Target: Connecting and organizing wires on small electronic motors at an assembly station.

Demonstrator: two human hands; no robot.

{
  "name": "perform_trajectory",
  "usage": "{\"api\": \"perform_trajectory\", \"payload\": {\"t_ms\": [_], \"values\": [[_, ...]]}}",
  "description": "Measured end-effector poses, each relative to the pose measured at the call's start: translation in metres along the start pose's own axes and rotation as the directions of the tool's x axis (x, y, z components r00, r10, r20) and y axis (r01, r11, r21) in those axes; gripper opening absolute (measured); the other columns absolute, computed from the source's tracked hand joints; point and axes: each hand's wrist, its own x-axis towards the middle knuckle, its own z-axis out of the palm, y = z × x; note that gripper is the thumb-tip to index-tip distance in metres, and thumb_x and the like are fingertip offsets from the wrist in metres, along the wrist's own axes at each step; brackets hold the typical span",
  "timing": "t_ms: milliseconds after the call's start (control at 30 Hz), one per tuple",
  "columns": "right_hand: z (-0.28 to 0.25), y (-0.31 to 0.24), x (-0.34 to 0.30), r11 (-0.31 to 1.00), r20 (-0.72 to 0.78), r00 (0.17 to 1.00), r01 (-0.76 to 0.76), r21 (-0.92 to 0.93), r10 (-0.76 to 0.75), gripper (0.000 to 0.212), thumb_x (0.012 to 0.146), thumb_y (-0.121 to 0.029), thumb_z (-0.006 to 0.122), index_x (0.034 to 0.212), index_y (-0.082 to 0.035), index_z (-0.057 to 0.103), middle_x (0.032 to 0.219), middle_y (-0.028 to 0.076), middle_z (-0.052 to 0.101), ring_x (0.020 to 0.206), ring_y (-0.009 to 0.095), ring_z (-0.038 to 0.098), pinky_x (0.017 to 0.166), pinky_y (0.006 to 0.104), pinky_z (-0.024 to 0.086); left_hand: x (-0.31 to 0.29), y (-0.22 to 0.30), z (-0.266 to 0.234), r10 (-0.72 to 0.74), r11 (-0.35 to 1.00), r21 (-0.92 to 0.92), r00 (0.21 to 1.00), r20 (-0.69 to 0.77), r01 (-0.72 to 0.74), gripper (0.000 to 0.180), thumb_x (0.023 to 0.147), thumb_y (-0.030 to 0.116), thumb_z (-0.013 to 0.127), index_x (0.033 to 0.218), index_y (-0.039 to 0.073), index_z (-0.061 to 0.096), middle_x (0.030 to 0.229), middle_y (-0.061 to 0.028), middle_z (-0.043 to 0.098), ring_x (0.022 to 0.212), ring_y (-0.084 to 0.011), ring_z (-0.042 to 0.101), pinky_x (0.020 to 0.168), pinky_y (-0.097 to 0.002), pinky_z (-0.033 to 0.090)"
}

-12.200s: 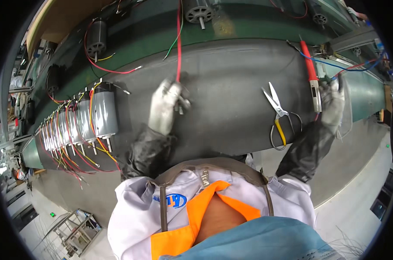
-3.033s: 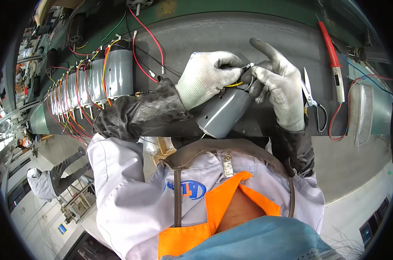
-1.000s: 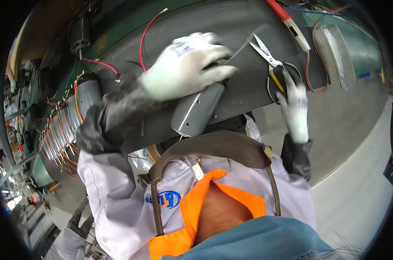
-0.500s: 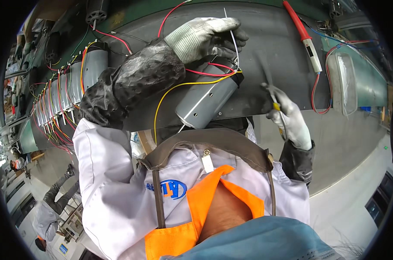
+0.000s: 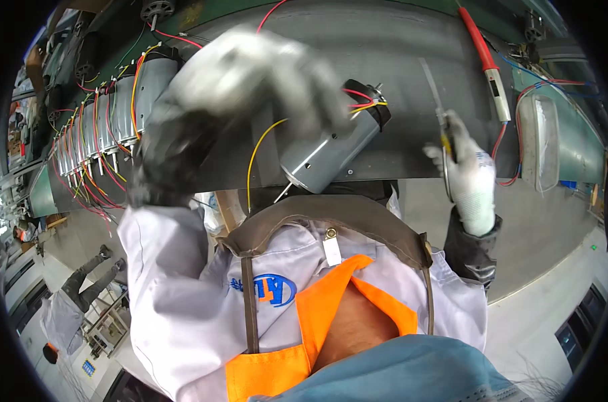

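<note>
A grey cylindrical motor [image 5: 330, 151] lies tilted near the bench's front edge, its thin shaft pointing toward me. Red and yellow wires [image 5: 363, 102] gather at its far end. My left hand [image 5: 263, 84], in a white glove, passes above and left of the motor, smeared by motion, so its fingers and anything in them cannot be made out. To the right of the motor, my gloved right hand [image 5: 466, 161] is closed around a slim hand tool [image 5: 446, 142] with a yellow part and a long, thin grey blade pointing away from me. Its exact kind is unclear.
Several similar motors [image 5: 123, 110] with coloured wires stand in a row on the left. A red-handled tool [image 5: 479, 47] with a pale body and wires lies at the far right, beside a clear plastic tray [image 5: 539, 141]. Another person [image 5: 66, 315] appears at lower left.
My left hand has swung left and nearer from the motor's wired end; the white strip it held there no longer shows. My right hand has shifted right with its tool.
</note>
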Motion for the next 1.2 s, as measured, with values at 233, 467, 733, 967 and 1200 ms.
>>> {"api": "perform_trajectory", "payload": {"t_ms": [233,467,733,967,1200], "values": [[0.023,-0.019,0.008,0.799,0.469,0.866,-0.403,0.445,0.175,0.047,0.095,-0.022,0.070,0.134,0.000,0.056,0.094,0.005,0.068,0.071,0.004,0.060,0.061,0.0175,0.047,-0.024,-0.004,0.115,-0.155,0.289,0.610,0.664,-0.731,0.738,0.064,0.083,0.041,0.070,0.129,-0.002,0.061,0.127,-0.0257,0.060,0.116,-0.0427,0.060,0.103,-0.0499,0.045],[0.060,-0.035,0.085,0.624,0.218,0.976,-0.187,0.759,0.027,0.041,0.100,-0.031,0.065,0.117,0.006,0.060,0.091,0.001,0.063,0.079,0.007,0.060,0.067,0.0235,0.051,-0.029,-0.096,0.061,0.335,0.083,0.577,0.523,-0.784,0.812,0.049,0.083,0.027,0.069,0.119,-0.005,0.063,0.117,-0.0253,0.062,0.107,-0.0370,0.064,0.093,-0.0435,0.051],[0.091,-0.041,0.108,0.642,0.423,0.871,-0.180,0.745,-0.247,0.059,0.098,-0.019,0.066,0.147,0.005,0.044,0.115,0.013,0.068,0.101,0.016,0.066,0.087,0.0281,0.055,-0.026,-0.051,-0.071,-0.363,0.749,-0.265,0.042,-0.931,0.607,0.027,0.092,0.024,0.065,0.105,0.001,0.063,0.078,-0.0063,0.062,0.058,-0.0141,0.060,0.045,-0.0294,0.045],[-0.061,0.058,0.081,0.715,-0.472,0.841,0.158,0.681,0.264,0.025,0.100,-0.020,0.061,0.111,0.002,0.060,0.101,0.013,0.066,0.087,0.023,0.068,0.077,0.0379,0.057,-0.031,-0.032,0.077,-0.403,0.814,-0.379,-0.042,-0.914,0.440,0.046,0.100,0.032,0.060,0.130,-0.003,0.059,0.089,-0.0043,0.061,0.072,-0.0123,0.064,0.058,-0.0251,0.051],[-0.107,0.044,0.114,0.788,-0.170,0.975,-0.007,0.616,0.141,0.030,0.099,-0.022,0.063,0.117,0.002,0.062,0.090,0.010,0.067,0.076,0.017,0.067,0.065,0.0273,0.056,0.009,-0.048,0.087,-0.644,0.763,-0.588,0.239,-0.727,0.266,0.049,0.098,0.038,0.065,0.123,-0.004,0.062,0.100,-0.0086,0.068,0.082,-0.0145,0.067,0.069,-0.0281,0.052]]}}
